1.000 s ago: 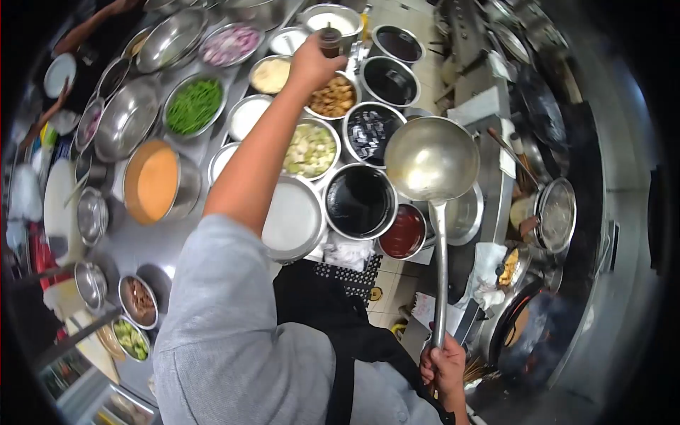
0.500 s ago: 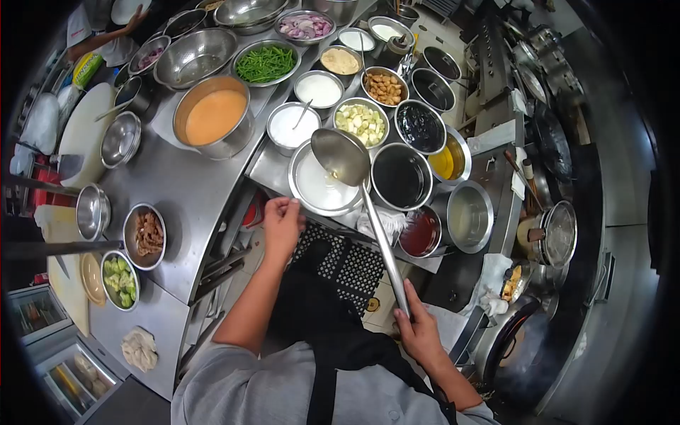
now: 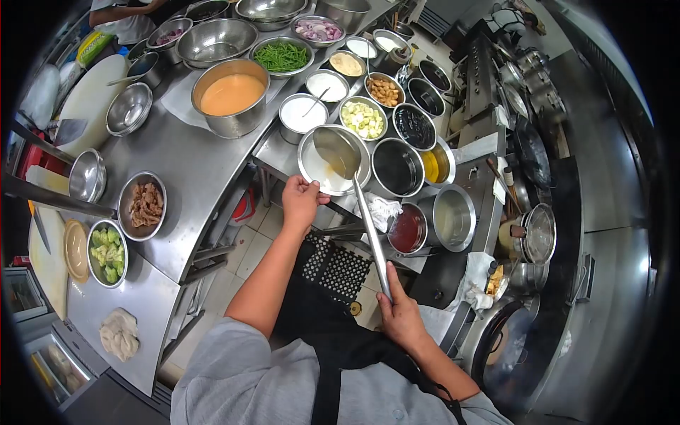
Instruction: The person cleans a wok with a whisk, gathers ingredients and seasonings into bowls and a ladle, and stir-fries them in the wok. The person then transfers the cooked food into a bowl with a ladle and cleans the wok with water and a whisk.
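Note:
My right hand (image 3: 404,317) is wrapped round the long metal handle of a ladle (image 3: 372,237). The ladle's wide scoop is down inside a steel bowl (image 3: 306,167) with pale, whitish contents, and hides part of them. At the bowl's near rim, my left hand (image 3: 301,203) has thumb and fingers closed on the edge. Around this bowl are a white-filled container with a spoon (image 3: 301,113), a bowl of pale green diced vegetable (image 3: 362,118) and a pot of dark liquid (image 3: 397,168).
An orange sauce pot (image 3: 231,95), green beans (image 3: 282,56), a meat bowl (image 3: 144,205) and broccoli (image 3: 108,253) stand on the left counter. A red sauce container (image 3: 408,228) and steel pot (image 3: 454,218) are at right. A smoking wok (image 3: 499,347) sits lower right. Another person's arm (image 3: 134,10) shows top left.
The ladle's scoop has dropped from above the bowl's rim into the bowl. My left hand has moved right and up, closing on the rim. The whole view has shifted slightly.

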The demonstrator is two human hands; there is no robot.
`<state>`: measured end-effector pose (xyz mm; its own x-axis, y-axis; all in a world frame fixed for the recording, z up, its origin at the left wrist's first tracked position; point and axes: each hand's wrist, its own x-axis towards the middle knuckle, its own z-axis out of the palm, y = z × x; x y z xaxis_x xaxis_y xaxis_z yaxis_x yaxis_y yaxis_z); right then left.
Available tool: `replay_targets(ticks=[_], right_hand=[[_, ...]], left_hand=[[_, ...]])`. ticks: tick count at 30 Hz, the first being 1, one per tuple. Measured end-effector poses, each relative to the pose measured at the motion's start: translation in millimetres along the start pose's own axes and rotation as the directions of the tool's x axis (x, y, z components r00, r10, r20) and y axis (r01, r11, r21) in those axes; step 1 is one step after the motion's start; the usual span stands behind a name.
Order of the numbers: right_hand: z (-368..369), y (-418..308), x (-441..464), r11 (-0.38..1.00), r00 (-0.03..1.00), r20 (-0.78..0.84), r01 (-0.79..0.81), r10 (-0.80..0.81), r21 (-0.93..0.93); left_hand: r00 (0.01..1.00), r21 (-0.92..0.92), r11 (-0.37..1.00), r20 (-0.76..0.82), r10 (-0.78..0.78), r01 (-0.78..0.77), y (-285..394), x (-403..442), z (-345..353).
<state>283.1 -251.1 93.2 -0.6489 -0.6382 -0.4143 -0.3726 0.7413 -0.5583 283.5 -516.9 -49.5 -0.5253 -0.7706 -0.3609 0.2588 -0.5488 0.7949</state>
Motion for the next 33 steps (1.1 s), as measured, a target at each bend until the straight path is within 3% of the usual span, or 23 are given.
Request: replay_targets(ticks=[2, 4, 8, 11, 13, 17, 19, 22, 23, 26, 27, 28, 29, 30, 32, 33], right_hand=[[-3, -1, 0, 0.999, 0.999, 0.007, 0.046, -0.046, 0.009], [-10, -6, -2, 0.993, 0.994, 0.099, -0.066, 0.056, 0.095], [-19, -3, -1, 0.994, 0.993, 0.118, -0.009, -0.004, 0.105], [-26, -7, -1, 0.984, 0.977, 0.211, -0.079, 0.044, 0.160], [-23, 13, 1, 0.983, 0.977, 0.157, 0.124, -0.145, 0.135], [-31, 18, 5, 0.963, 0.961, 0.160, 0.198, -0.227, 0.181], [-41, 13, 3, 0.959, 0.966, 0.258, -0.044, -0.032, 0.281], [-60, 7, 11, 0.944, 0.942, 0.330, -0.158, 0.057, 0.289], [-66, 1, 13, 0.807, 0.889, 0.425, -0.374, 0.171, 0.456], [-82, 12, 24, 0.637, 0.821, 0.544, -0.513, 0.170, 0.575], [-85, 11, 23, 0.631, 0.821, 0.546, -0.514, 0.166, 0.581], [-89, 10, 20, 0.621, 0.810, 0.561, -0.530, 0.170, 0.578], [-94, 9, 21, 0.608, 0.805, 0.568, -0.541, 0.174, 0.580], [-99, 9, 23, 0.596, 0.812, 0.557, -0.538, 0.177, 0.595], [-108, 8, 15, 0.483, 0.807, 0.573, -0.563, 0.144, 0.671], [-113, 8, 13, 0.484, 0.809, 0.570, -0.560, 0.145, 0.673]], left_hand=[[1.000, -0.018, 1.000, 0.002, -0.005, 0.005, -1, 2, -1], [1.000, -0.033, 0.999, 0.001, -0.017, 0.017, -3, 2, -3], [0.999, -0.025, 0.999, 0.025, -0.023, 0.024, -3, 7, -6], [0.999, -0.008, 0.999, 0.032, -0.036, 0.036, -3, 6, -6], [0.999, -0.006, 0.999, 0.036, -0.037, 0.037, -2, 6, -7], [0.996, -0.001, 0.998, 0.074, -0.056, 0.056, 2, 9, -12], [0.992, 0.025, 0.997, 0.102, -0.073, 0.070, 7, 11, -14], [0.987, 0.102, 0.991, 0.122, -0.104, 0.092, 10, 12, -16], [0.988, 0.074, 0.993, 0.124, -0.096, 0.087, 10, 13, -17], [0.989, 0.077, 0.995, 0.134, -0.069, 0.059, 17, 11, -25], [0.992, 0.572, 0.812, 0.097, 0.075, -0.117, 33, 3, -25], [0.965, 0.900, 0.377, 0.143, 0.219, -0.219, 49, -5, -23], [0.945, 0.922, 0.253, 0.237, 0.224, -0.292, 59, -8, -21], [0.941, 0.919, 0.247, 0.258, 0.218, -0.309, 66, -9, -10], [0.824, 0.811, -0.172, 0.567, -0.010, -0.560, 82, -21, 16], [0.844, 0.789, -0.302, 0.513, -0.156, -0.535, 87, -17, 29]])
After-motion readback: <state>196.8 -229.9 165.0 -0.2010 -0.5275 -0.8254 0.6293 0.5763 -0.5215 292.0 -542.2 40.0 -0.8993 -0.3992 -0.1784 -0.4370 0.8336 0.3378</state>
